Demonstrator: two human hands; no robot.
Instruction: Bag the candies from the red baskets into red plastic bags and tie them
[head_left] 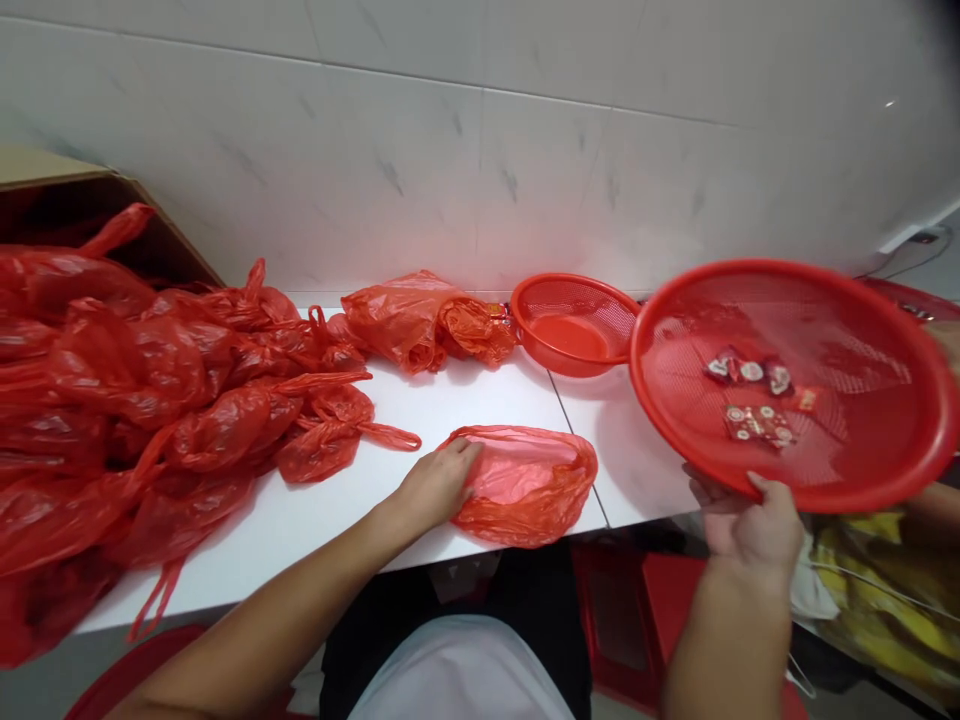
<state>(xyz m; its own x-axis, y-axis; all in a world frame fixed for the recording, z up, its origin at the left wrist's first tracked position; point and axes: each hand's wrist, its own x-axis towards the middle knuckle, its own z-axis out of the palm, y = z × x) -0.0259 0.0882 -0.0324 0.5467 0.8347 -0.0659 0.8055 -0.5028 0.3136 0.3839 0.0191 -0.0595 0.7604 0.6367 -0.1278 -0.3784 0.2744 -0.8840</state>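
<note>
My left hand (442, 482) is closed on the left rim of an open red plastic bag (525, 490), which lies at the table's front edge with its mouth facing up. My right hand (746, 520) grips the near rim of a large red mesh basket (862, 440), thumb on the rim and fingers beneath it. The basket is raised and tilted toward me. Several small wrapped items (757, 425) lie in it, red with pale patterns. At the far right, part of another person's hand (946, 345) is at the basket's edge.
A large pile of tied red bags (172, 400) covers the left of the white table (442, 400), with a cardboard box (169, 235) behind. Crumpled red bags (409, 320) and a smaller red basket (574, 335) stand near the wall. Red stools (622, 620) are below.
</note>
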